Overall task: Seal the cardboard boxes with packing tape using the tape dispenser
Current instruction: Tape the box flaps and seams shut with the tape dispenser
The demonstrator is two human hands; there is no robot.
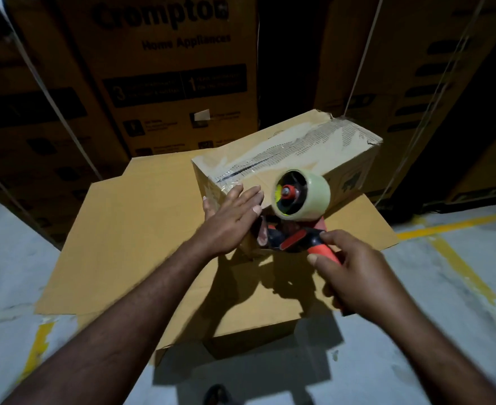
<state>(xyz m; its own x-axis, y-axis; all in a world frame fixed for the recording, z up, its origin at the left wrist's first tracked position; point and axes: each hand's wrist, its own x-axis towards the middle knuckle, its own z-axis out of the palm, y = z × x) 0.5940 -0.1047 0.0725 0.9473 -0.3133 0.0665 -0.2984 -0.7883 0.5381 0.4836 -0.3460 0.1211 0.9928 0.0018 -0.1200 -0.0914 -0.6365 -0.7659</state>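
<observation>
A small box [299, 144] with old tape along its top seam sits on flattened cardboard [141, 229] on a grey floor [7, 258]. The left hand [232, 217] presses its straight fingers against the box's near end. The right hand [354, 276] grips the handle of a dispenser [293, 241], held at that same end, with its tape roll [302, 194] upward. Printed cartons [167, 68] are stacked behind.

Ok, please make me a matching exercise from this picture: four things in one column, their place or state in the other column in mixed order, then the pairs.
Things:
1. tape roll
2. left hand
3. right hand
4. small cardboard box

Place or state:
a. holds the tape dispenser
b. sits on the dispenser's hub
c. lies flat against the box's near end
d. has old torn tape along its top seam

Pairs: 1-b, 2-c, 3-a, 4-d
</observation>
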